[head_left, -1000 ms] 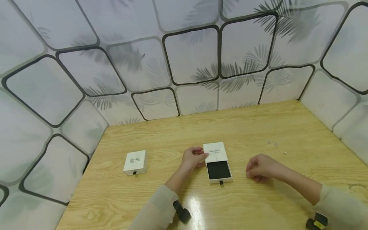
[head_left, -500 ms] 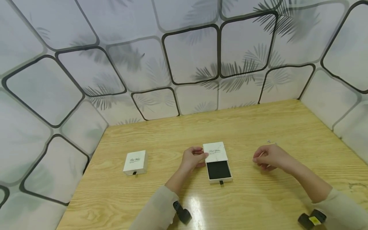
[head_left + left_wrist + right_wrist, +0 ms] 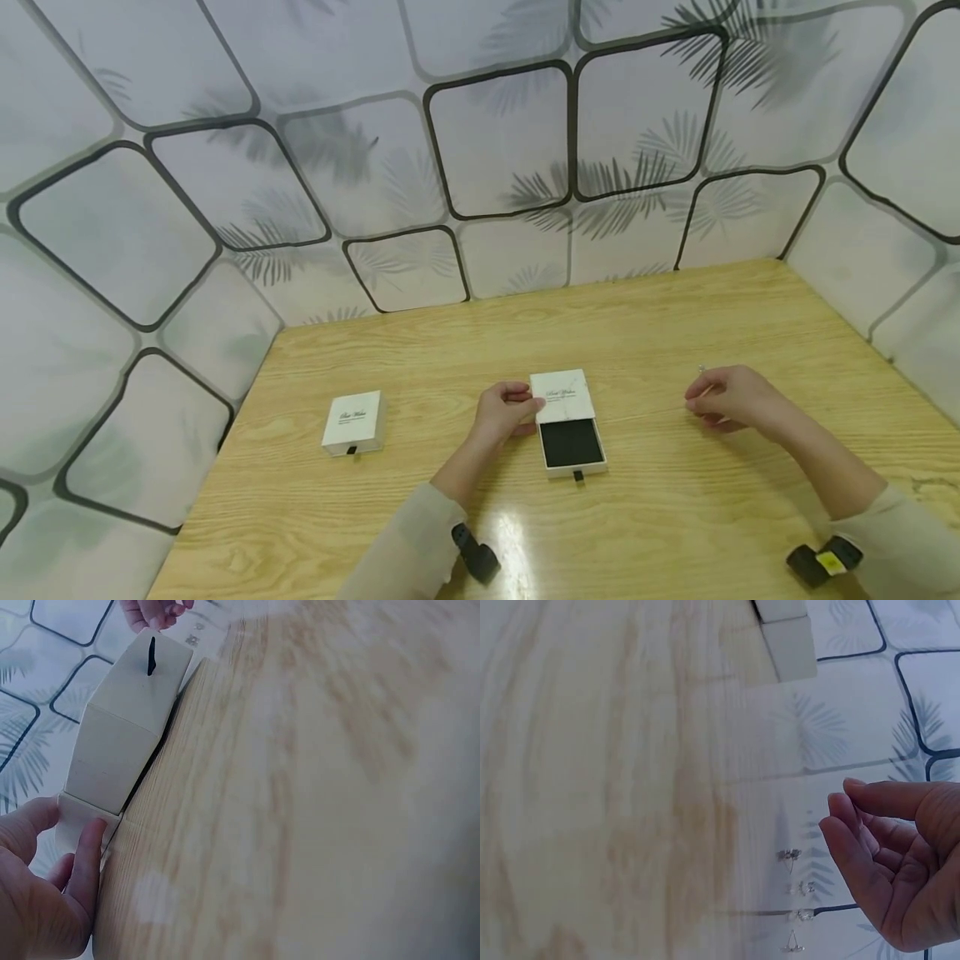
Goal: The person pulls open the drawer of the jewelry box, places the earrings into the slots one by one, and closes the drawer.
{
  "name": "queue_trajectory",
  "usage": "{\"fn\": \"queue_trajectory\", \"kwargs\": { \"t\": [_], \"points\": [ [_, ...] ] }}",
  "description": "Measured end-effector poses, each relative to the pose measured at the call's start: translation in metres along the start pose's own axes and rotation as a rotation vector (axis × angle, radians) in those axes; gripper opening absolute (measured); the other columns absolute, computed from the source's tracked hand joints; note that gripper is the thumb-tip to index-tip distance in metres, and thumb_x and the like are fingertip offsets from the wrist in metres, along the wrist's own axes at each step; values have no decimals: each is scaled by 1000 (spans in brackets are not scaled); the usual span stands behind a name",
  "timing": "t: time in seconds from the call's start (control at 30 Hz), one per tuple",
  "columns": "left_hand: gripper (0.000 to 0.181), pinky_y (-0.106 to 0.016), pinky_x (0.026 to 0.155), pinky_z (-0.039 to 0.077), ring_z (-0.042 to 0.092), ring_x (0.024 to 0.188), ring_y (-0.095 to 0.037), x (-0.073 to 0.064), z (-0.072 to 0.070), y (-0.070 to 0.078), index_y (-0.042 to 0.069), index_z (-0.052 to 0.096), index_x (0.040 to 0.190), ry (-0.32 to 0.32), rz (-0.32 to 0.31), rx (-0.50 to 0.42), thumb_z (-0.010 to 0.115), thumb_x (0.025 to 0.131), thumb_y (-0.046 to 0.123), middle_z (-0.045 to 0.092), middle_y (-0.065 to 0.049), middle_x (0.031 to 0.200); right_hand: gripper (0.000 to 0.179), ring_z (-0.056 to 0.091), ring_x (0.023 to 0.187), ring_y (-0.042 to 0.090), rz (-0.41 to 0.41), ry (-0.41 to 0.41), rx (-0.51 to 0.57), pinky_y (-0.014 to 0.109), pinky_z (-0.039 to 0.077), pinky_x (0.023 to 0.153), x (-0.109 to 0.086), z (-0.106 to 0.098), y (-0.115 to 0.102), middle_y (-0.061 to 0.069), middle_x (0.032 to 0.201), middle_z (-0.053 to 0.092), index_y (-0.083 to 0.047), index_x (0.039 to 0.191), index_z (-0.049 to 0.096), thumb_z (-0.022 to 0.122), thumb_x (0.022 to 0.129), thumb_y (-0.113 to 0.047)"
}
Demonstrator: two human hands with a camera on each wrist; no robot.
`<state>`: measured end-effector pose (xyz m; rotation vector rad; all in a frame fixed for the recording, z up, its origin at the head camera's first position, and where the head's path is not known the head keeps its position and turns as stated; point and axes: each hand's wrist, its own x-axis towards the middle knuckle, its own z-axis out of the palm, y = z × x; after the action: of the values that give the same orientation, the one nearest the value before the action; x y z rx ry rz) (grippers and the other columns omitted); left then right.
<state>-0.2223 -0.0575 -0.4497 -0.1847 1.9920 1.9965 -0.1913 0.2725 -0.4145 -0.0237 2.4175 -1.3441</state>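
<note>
A white drawer box (image 3: pixel 561 395) printed with dark lettering lies on the table, its drawer (image 3: pixel 577 471) pulled partway out toward me. Black lining fills the drawer, and a short black tab hangs at its front. My left hand (image 3: pixel 504 412) grips the box's sleeve, thumb on the top; in the left wrist view the fingers pinch its far end. My right hand (image 3: pixel 731 400) hovers to the right of the box, fingers bent, thumb and index finger close together with nothing visible between them. Small shiny pieces (image 3: pixel 789 855), apparently earrings, lie beside that hand.
A second white box (image 3: pixel 354 423), closed and with the same lettering, stands at the left of the wooden table (image 3: pixel 420 517). Patterned walls (image 3: pixel 502 142) rise along the back and both sides. Each wrist wears a black camera (image 3: pixel 476 557).
My right hand has moved right and farther back, toward the small shiny pieces, and now covers most of them in the head view. The left hand and both boxes have stayed put.
</note>
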Motion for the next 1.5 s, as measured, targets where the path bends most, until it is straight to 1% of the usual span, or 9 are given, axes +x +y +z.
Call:
{"fn": "queue_trajectory", "kwargs": {
  "t": [0.1, 0.47, 0.67, 0.77, 0.93, 1.0, 1.23, 1.4, 1.5],
  "points": [
    [43, -38, 72, 60, 56, 85, -17, 4, 0, -5, -6, 53, 119, 6, 5, 4, 72, 81, 2, 54, -12, 105, 30, 62, 70, 17, 9, 7, -4, 33, 60, 64, 0, -3, 3, 6, 80, 64, 12, 108, 57, 63, 89, -11],
    [40, -35, 71, 60, 57, 87, -19, 4, 0, -7, -5, 55, 117, 20, 2, 16, 72, 82, 4, 55, -12, 105, 23, 62, 69, 17, 42, 17, -77, 33, 59, 61, 2, -12, 8, 4, 77, 64, 9, 102, 59, 61, 91, -11],
    [40, -34, 71, 60, 57, 86, -19, 5, 0, -7, -4, 55, 116, 17, -2, 10, 73, 81, 4, 55, -12, 104, 23, 62, 69, 17, 44, 10, -101, 31, 58, 60, 4, -14, 15, 4, 76, 64, 9, 100, 60, 62, 89, -11],
    [40, -35, 71, 60, 57, 86, -19, 6, 1, -8, -4, 55, 116, 10, 1, 3, 73, 81, 5, 55, -12, 104, 22, 60, 67, 15, 20, 23, -157, 29, 57, 57, 6, -15, 18, 3, 75, 63, 8, 98, 61, 64, 87, -11],
    [40, -35, 72, 60, 58, 87, -19, 6, 1, -7, -4, 55, 116, 14, 7, 4, 72, 82, 5, 55, -12, 104, 18, 56, 59, 13, -39, 80, -346, 27, 49, 50, 9, -12, 19, -1, 68, 61, 1, 89, 65, 67, 84, -16],
    [40, -34, 72, 60, 58, 86, -19, 5, 0, -7, -5, 55, 117, 15, 9, 9, 72, 82, 5, 55, -12, 104, 17, 55, 58, 13, -44, 90, -387, 27, 47, 49, 9, -10, 18, -3, 66, 60, -1, 86, 65, 68, 83, -17],
    [40, -34, 72, 60, 57, 86, -18, 7, -1, -7, -5, 55, 117, 6, 13, 9, 72, 83, 7, 55, -11, 104, 8, 48, 55, 14, -58, 96, -460, 27, 40, 49, 9, -3, 10, -1, 63, 55, -4, 83, 62, 65, 85, -11],
    [40, -33, 71, 60, 58, 85, -18, 7, -2, -9, -5, 55, 117, -7, 10, 6, 72, 83, 6, 55, -11, 103, 7, 46, 61, 16, -89, 65, -514, 27, 38, 52, 6, 0, 7, 4, 72, 59, -5, 82, 61, 62, 88, -9],
    [40, -33, 71, 60, 58, 85, -18, 8, -3, -9, -5, 56, 117, -7, 6, 3, 72, 82, 7, 55, -11, 103, 7, 46, 64, 17, -107, 35, -491, 28, 39, 53, 5, -1, 8, 6, 79, 60, -3, 83, 60, 61, 88, -8]
  ]
}}
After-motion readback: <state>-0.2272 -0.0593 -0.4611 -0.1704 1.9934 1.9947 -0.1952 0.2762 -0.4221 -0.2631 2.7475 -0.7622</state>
